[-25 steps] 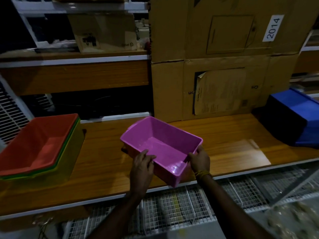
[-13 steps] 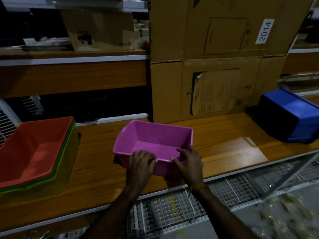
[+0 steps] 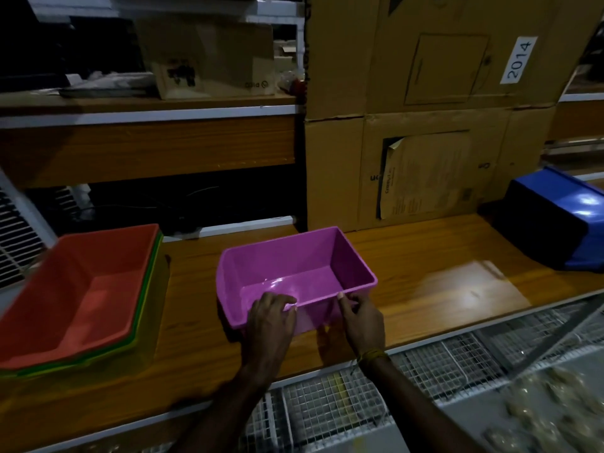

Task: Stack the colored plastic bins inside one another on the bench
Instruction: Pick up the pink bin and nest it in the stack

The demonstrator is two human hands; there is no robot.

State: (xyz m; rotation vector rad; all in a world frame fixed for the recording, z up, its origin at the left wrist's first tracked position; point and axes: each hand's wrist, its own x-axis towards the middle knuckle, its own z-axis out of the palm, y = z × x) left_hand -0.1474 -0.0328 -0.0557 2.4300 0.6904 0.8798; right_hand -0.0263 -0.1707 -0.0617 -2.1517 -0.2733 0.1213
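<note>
The pink bin (image 3: 295, 276) looks light, stiff and smooth. Its near rim is pinched by the left hand (image 3: 271, 317) and right hand (image 3: 362, 317).

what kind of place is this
Probably a warehouse or stockroom. Large cardboard boxes, one labelled 2014, stand against shelving; a long wooden bench runs along it, with wire mesh racking below. Colored bins sit on the bench.
</note>
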